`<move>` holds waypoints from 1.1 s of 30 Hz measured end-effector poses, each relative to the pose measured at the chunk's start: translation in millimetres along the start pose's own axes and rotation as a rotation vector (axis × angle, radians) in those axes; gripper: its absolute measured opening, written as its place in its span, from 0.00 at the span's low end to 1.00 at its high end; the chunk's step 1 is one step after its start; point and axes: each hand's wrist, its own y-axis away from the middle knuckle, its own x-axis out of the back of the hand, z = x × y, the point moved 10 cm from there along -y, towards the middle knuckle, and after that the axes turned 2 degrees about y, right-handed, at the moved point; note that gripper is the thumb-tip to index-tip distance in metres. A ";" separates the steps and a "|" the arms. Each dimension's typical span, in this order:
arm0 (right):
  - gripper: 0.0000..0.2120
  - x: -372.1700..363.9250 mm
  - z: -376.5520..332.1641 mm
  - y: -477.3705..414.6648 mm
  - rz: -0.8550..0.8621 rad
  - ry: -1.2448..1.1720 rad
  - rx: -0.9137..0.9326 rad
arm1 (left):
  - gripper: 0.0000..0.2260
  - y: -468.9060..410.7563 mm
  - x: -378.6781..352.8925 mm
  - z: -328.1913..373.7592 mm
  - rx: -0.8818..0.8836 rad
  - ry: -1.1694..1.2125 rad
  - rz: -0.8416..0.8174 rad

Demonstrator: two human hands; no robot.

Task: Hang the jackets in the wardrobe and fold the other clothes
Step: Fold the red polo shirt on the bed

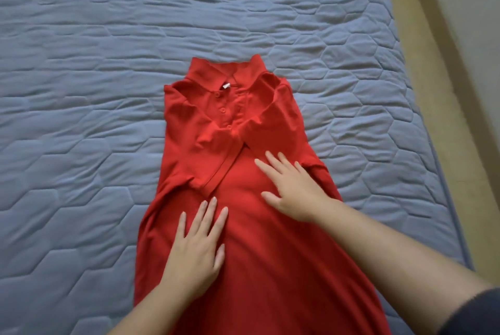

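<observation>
Both my hands flat, holding nothing: left hand (195,249) and right hand (293,190) on red polo shirt (270,253), sleeves folded in; I'd smooth outward before folding hem up

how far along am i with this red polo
Done: the red polo shirt lies front up on the mattress, both sleeves folded in across the chest. In hand: the left hand and right hand rest flat on it, fingers straight. Left: the body is at full length, not yet folded up toward the collar. The hanging part cannot be judged from this view.
</observation>
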 end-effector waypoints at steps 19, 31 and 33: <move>0.26 -131.5 93.3 257.7 0.159 -0.568 -1.066 | 0.19 204.2 -36.6 -91.5 1.063 0.763 -0.123; 0.05 -124.5 69.4 341.2 -0.031 -0.948 -1.109 | 0.10 277.3 -10.1 -97.1 1.009 0.802 -0.340; 0.04 -118.6 59.7 362.0 -0.054 -0.979 -1.156 | 0.11 298.6 -0.5 -101.1 1.032 0.793 -0.389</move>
